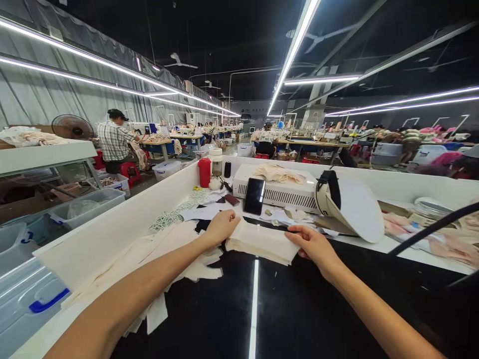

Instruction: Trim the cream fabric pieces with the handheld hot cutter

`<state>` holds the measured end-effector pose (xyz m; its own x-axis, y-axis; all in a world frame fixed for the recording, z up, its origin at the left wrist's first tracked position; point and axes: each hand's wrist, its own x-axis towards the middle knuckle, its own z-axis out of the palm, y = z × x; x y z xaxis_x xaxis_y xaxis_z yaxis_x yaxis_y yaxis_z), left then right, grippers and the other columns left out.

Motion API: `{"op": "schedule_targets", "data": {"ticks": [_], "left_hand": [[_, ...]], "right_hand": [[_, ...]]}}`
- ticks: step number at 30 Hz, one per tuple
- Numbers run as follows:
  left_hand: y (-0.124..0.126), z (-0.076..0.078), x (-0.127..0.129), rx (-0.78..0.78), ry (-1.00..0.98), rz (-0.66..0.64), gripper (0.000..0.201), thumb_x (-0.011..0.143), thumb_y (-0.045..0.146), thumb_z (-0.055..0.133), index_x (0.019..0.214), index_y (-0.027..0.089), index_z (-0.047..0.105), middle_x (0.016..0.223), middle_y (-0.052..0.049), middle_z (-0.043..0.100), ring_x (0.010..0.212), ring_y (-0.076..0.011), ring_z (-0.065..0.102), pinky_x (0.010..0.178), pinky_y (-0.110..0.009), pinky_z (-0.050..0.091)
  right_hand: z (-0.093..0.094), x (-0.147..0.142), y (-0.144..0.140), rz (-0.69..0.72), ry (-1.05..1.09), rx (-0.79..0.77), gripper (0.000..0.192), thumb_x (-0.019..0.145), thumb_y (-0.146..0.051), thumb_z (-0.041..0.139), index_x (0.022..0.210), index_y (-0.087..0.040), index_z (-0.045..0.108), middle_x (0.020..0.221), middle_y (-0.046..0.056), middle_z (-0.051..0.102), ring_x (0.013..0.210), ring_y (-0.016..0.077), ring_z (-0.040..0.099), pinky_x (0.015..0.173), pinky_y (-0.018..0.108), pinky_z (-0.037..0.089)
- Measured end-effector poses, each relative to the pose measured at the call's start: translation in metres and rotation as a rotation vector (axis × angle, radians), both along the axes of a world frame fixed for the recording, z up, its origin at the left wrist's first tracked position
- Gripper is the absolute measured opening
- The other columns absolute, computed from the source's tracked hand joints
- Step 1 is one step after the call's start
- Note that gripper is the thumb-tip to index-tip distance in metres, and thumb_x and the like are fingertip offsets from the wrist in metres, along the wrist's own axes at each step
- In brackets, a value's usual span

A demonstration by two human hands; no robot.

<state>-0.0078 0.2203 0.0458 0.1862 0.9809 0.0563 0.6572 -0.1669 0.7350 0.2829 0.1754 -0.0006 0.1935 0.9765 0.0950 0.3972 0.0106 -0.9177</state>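
A small stack of cream fabric pieces (262,242) lies on the glossy black tabletop (299,309). My left hand (220,227) rests on the stack's left end, fingers curled over its edge. My right hand (312,244) pinches the stack's right corner between thumb and fingers. To the left, more cream cut pieces (149,264) lie spread in a loose heap.
A white box-shaped machine (277,192) stands behind, a dark phone (254,196) leaning on it. A red cup (204,172), a jar, white cord (168,217) and a white curved form (352,207) are near. A white wall (112,229) borders the table. Other workers sit far off.
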Motion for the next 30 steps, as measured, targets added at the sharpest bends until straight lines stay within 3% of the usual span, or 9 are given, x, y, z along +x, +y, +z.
{"op": "schedule_targets", "data": {"ticks": [5,11,15,18,23,26,30], "left_hand": [[-0.002,-0.007,-0.008,-0.001,0.154,-0.012,0.039,0.110,0.041,0.074,0.141,0.018,0.068,0.141,-0.012,0.070,0.121,-0.0287,0.073,0.102,-0.050,0.065],[-0.006,-0.005,-0.007,-0.073,0.234,-0.044,0.039,0.110,0.041,0.074,0.140,0.017,0.068,0.140,-0.012,0.070,0.119,-0.0284,0.073,0.101,-0.050,0.065],[-0.008,0.009,-0.015,-0.117,0.283,-0.055,0.038,0.110,0.041,0.074,0.139,0.017,0.069,0.138,-0.012,0.071,0.117,-0.0276,0.074,0.099,-0.048,0.066],[-0.014,0.028,-0.041,-0.112,0.337,-0.044,0.037,0.111,0.041,0.074,0.138,0.017,0.069,0.136,-0.011,0.071,0.115,-0.0269,0.074,0.099,-0.048,0.066],[-0.042,0.056,-0.106,-0.044,0.466,0.023,0.035,0.111,0.042,0.073,0.136,0.017,0.070,0.135,-0.011,0.072,0.115,-0.0268,0.074,0.099,-0.047,0.066],[-0.062,0.055,-0.133,-0.003,0.538,0.066,0.035,0.111,0.041,0.073,0.137,0.017,0.070,0.137,-0.011,0.071,0.117,-0.0276,0.073,0.101,-0.049,0.065],[-0.081,0.038,-0.143,0.022,0.574,0.060,0.035,0.110,0.041,0.074,0.137,0.017,0.070,0.136,-0.011,0.072,0.116,-0.0272,0.074,0.100,-0.048,0.066]], "right_hand": [[-0.009,0.004,0.020,0.028,-0.224,-0.099,0.039,0.107,-0.041,0.076,0.139,-0.020,0.070,0.140,0.010,0.073,0.116,0.0273,0.076,0.098,0.049,0.067],[-0.016,-0.005,0.017,0.047,-0.498,0.060,0.040,0.106,-0.041,0.077,0.140,-0.020,0.069,0.144,0.011,0.071,0.123,0.0288,0.074,0.104,0.052,0.065],[-0.016,-0.014,0.003,0.040,-0.557,0.169,0.034,0.107,-0.038,0.068,0.134,-0.018,0.071,0.133,0.013,0.070,0.117,0.0303,0.072,0.104,0.054,0.060],[-0.015,-0.020,-0.010,0.053,-0.546,0.211,0.039,0.103,-0.044,0.057,0.129,-0.021,0.074,0.124,0.014,0.067,0.099,0.0314,0.072,0.095,0.053,0.059],[-0.017,-0.032,-0.029,0.111,-0.474,0.224,0.046,0.096,-0.058,0.052,0.117,-0.025,0.077,0.114,0.011,0.070,0.070,0.0245,0.065,0.081,0.050,0.058],[-0.018,-0.044,-0.039,0.179,-0.419,0.227,0.047,0.093,-0.060,0.052,0.111,-0.026,0.078,0.113,0.011,0.073,0.065,0.0222,0.063,0.079,0.048,0.059],[-0.014,-0.062,-0.055,0.262,-0.376,0.231,0.043,0.092,-0.059,0.054,0.107,-0.027,0.079,0.114,0.010,0.078,0.067,0.0229,0.065,0.075,0.045,0.060]]}}
